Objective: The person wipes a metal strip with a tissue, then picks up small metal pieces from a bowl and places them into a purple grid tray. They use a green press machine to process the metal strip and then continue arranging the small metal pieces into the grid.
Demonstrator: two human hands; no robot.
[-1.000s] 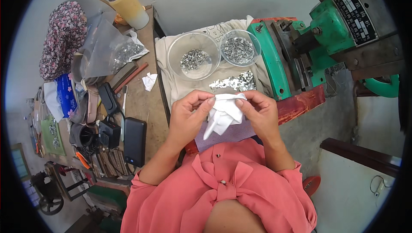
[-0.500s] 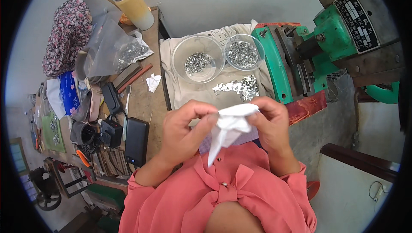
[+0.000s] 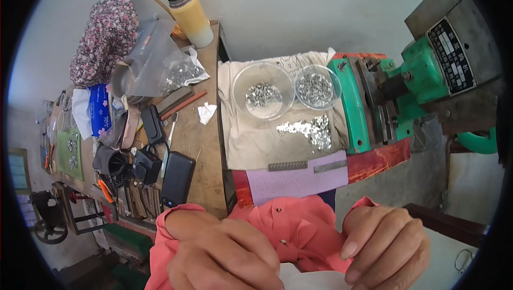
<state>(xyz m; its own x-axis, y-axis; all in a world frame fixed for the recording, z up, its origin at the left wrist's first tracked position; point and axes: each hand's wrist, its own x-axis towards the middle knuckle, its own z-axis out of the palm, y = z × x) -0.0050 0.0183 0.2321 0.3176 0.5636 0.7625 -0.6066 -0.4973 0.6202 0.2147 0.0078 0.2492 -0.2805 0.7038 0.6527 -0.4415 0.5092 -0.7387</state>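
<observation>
A white tissue (image 3: 311, 279) stretches between my two hands, low at the picture's bottom edge and close to my chest. My left hand (image 3: 227, 252) has curled fingers that grip the tissue's left side; the thumb is out of sight. With bent fingers my right hand (image 3: 389, 244) takes hold of the right side. Beyond my lap lies a mauve cloth (image 3: 267, 186) with a short toothed metal strip (image 3: 287, 166) and a plain metal strip (image 3: 330, 166) on it.
On beige cloth stand a large clear tub (image 3: 235, 100) and a smaller clear bowl (image 3: 337, 92) of small metal parts, beside loose shiny pieces (image 3: 310, 130). A green press (image 3: 422, 71) stands right. Left, the wooden table (image 3: 206, 167) bears a black power bank (image 3: 178, 178) and yellow bottle (image 3: 191, 18).
Both hands have come down and closer to my body with the tissue and moved further apart. The mauve cloth and the metal strips now show. The whole view has shifted.
</observation>
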